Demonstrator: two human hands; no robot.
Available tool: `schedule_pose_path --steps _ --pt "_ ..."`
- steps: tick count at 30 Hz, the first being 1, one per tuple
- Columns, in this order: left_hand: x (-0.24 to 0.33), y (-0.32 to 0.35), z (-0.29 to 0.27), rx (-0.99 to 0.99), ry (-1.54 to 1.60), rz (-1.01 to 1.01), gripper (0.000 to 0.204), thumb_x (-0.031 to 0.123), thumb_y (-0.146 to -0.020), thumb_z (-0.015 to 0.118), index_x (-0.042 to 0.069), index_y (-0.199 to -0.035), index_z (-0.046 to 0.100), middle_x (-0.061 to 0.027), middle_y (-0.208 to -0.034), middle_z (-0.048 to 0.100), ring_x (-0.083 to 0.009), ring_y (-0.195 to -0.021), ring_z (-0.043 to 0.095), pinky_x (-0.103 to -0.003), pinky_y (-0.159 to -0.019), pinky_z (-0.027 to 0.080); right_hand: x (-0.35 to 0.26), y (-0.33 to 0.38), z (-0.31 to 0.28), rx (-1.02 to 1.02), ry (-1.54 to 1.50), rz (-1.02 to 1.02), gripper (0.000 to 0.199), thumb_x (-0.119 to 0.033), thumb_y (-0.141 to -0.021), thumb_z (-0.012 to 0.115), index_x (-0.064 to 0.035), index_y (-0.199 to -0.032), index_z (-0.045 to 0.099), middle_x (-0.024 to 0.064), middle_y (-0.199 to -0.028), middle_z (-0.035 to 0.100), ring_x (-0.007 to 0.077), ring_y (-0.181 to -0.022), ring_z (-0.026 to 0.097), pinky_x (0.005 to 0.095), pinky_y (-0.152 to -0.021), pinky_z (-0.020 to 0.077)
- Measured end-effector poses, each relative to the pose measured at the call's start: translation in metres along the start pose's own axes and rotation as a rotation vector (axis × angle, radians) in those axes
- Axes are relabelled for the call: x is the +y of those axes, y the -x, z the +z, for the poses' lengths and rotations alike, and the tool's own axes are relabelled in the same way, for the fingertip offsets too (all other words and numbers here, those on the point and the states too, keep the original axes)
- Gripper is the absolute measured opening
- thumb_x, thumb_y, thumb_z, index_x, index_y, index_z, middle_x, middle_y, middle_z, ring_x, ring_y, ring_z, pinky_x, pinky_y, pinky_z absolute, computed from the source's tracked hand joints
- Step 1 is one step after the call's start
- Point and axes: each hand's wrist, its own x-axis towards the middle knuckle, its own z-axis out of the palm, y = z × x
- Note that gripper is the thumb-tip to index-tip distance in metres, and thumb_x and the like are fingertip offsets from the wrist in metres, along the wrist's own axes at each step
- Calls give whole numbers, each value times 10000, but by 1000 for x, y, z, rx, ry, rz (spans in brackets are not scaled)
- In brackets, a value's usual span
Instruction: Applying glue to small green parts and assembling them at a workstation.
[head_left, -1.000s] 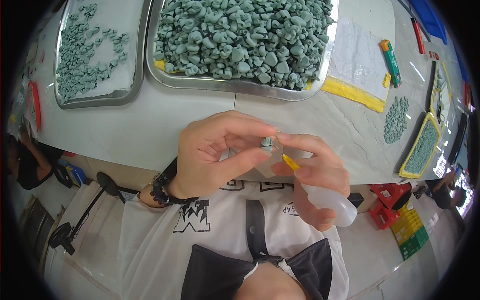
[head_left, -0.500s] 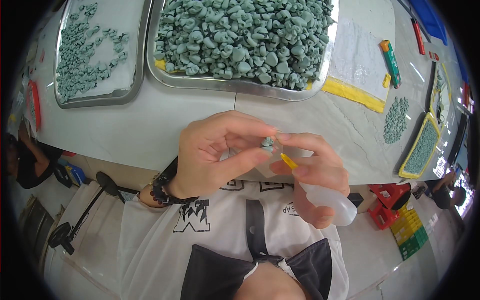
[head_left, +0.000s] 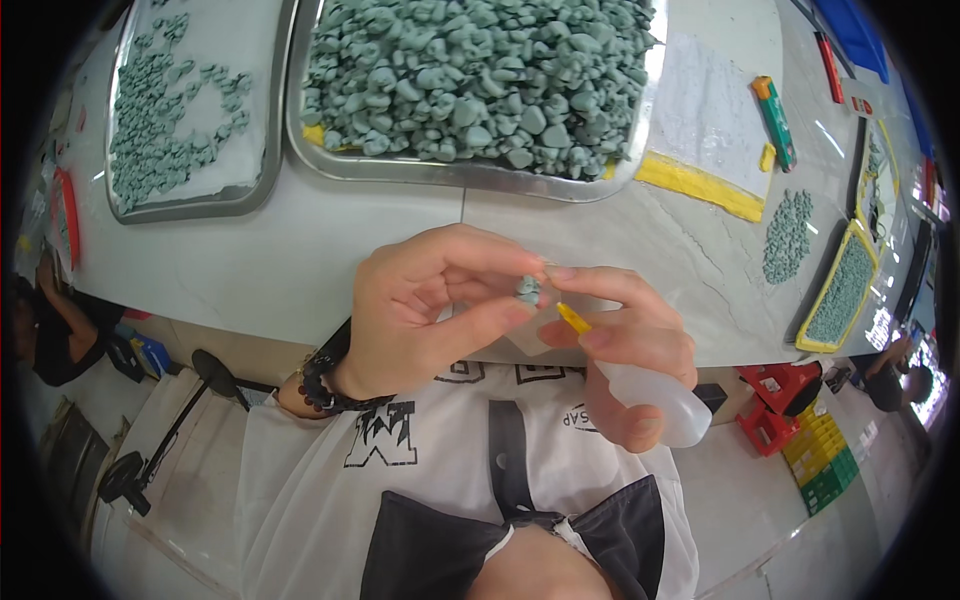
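Observation:
Between the thumb and index finger of my left hand (head_left: 410, 305) is a small grey-green moulded piece (head_left: 528, 289), pinched above the near part of the table. My right hand (head_left: 640, 335) is wrapped round a translucent white squeeze bottle (head_left: 680, 412) with a narrow yellow tip (head_left: 573, 319), which points up and left just short of the piece. The right index finger reaches across to my left fingertips, by the piece's upper side. Fingers partly hide the piece, so its exact shape is hard to make out.
A metal tray (head_left: 470, 181) heaped with grey-green pieces stands at the far side. Left of it is another tray (head_left: 195, 213) with smaller pieces. On the right lie a yellow-edged sheet (head_left: 700, 187), a green-and-orange box (head_left: 774, 122), loose pieces (head_left: 788, 238) and a yellow-rimmed tray (head_left: 873, 262).
The hands and piece have shifted very slightly left in the picture, as has the table scene. The piece looks a little turned in my left fingers. Both grips are kept.

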Motion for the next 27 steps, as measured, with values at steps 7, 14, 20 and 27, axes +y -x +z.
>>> schedule_pose_path --steps 7,14,20,27 --pt "3 -3 6 -22 -81 26 256 -109 -770 575 -80 -1021 541 -168 -999 551 -203 -843 612 -268 -740 508 -19 3 -35 143 376 -4 353 -368 -860 517 -17 -896 543 187 -860 599 346 -838 598 417 -647 486" --pt "5 -2 8 43 -235 4 238 -36 -768 529 -33 -1005 516 -146 -954 536 -182 -747 572 -249 -636 448 -3 1 -75 -55 1179 -76 175 -77 -723 644 -62 -897 624 90 -893 589 246 -858 562 374 -770 431" --pt "3 -2 4 16 -145 24 239 -121 -765 548 -86 -1000 521 -170 -975 529 -231 -838 614 -298 -751 516 -32 -7 -132 437 1378 3 142 -18 -685 690 -47 -818 650 69 -815 551 216 -820 523 305 -762 396" --pt "1 -2 4 27 -152 39 260 -127 -761 540 -78 -1014 514 -167 -985 532 -225 -830 609 -305 -758 513 -18 -13 -203 269 1485 206 120 -69 -685 716 -70 -792 660 37 -797 535 195 -818 495 300 -748 395"
